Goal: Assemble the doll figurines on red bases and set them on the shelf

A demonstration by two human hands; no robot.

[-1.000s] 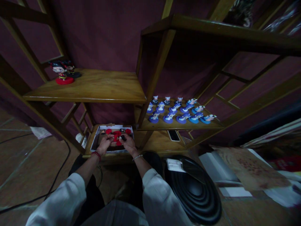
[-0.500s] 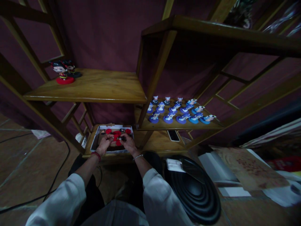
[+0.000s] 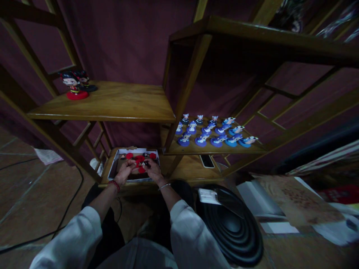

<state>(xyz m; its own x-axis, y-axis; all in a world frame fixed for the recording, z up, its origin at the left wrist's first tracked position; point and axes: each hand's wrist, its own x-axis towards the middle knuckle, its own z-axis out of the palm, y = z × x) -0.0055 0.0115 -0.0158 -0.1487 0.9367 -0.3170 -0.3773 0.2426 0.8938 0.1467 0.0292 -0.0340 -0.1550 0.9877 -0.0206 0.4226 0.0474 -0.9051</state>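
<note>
I note a wooden shelving unit (image 3: 179,93) against a dark red backdrop, filling most of the view. Its upper left shelf (image 3: 112,102) carries two red-and-black figurines (image 3: 75,85) at the far left corner, upright, which reads as display placement. The lower right shelf (image 3: 213,147) carries blue figurines (image 3: 213,132) in rows, upright and close together, the ordered spacing suggesting deliberate arrangement. A dark phone (image 3: 206,161) lies flat on the bottom shelf beneath, just right of the upright, out of the working area.

On the floor to the right, a black ribbed round object (image 3: 232,228) sits near my knee, with papers (image 3: 283,209) beyond it.

On the bottom left shelf, near its front edge, rests a shallow white box (image 3: 114,168) holding red-based figurines (image 3: 129,156), kept low, I judge, for reach from a crouch.

Both hands are inside that box, close together at its middle. My left hand (image 3: 126,170) is curled over the red pieces; whether it grips one I cannot tell. My right hand (image 3: 153,170) appears pinched on a small dark-topped figurine (image 3: 143,163), fingertips meeting it from the right.
</note>
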